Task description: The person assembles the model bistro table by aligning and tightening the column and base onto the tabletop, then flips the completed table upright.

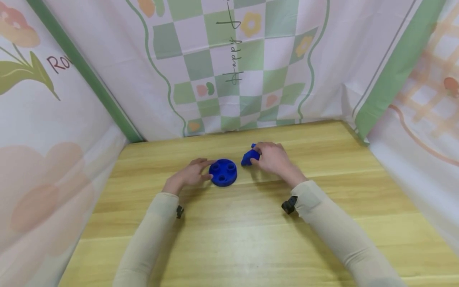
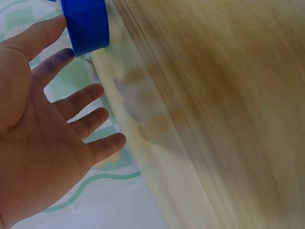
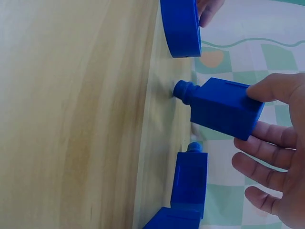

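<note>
A round blue disc with three round sockets in its top lies on the table. My left hand is at its left side, thumb and index finger touching the rim; in the left wrist view that hand has its other fingers spread and straight. To the right, my right hand pinches a boxy blue block between thumb and fingers. The right wrist view shows the block tilted, its ridged round neck towards the table, apart from the disc.
Two more blue blocks, one upright with a neck and one at the lower edge, are near the right hand. The wooden table ends at a patterned curtain behind, with more curtain on both sides.
</note>
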`<state>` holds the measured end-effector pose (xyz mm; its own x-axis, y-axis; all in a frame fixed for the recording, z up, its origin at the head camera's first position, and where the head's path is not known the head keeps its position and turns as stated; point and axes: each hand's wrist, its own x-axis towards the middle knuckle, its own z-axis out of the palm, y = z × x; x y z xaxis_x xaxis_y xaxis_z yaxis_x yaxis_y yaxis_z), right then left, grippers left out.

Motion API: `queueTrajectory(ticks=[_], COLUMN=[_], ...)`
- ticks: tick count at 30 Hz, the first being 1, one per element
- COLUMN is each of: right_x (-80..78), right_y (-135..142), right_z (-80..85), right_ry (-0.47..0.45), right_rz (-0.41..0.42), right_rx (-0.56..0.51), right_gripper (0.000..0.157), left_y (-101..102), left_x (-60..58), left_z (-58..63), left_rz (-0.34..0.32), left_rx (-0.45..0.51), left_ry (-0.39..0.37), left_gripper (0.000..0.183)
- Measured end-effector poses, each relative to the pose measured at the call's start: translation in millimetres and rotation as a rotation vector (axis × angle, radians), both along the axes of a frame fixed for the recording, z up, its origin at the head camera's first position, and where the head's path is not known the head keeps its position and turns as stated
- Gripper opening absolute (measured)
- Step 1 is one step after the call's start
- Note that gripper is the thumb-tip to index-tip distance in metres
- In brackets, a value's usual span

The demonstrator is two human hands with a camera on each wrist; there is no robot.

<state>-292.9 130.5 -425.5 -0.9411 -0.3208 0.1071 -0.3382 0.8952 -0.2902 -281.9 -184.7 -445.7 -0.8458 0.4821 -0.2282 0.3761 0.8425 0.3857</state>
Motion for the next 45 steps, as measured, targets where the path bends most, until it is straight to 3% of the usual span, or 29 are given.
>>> queueTrajectory(ticks=[9, 24, 45], right_x=[0.7, 5.3, 5.2], right_y=[-2.4, -16.2, -39.9], right_z=[4.6, 20.9, 23.7], right_ry=[0.004, -0.005, 0.016], right_rz=[-0.02, 0.034, 0.152], right_rx=[-0.062, -0.143, -0.104], right_gripper=[0.05, 0.048, 0.046], left_y=[-0.6, -1.0, 0.2], left_x=[1.0, 2.5, 1.3], left_z=[1.3, 0.3, -2.2], left_rz=[0.02, 0.032, 0.025], left_rx=[0.0, 0.006, 0.028], left_ry=[-0.031, -0.034, -0.038], left_gripper=[0.064, 0.064, 0.063])
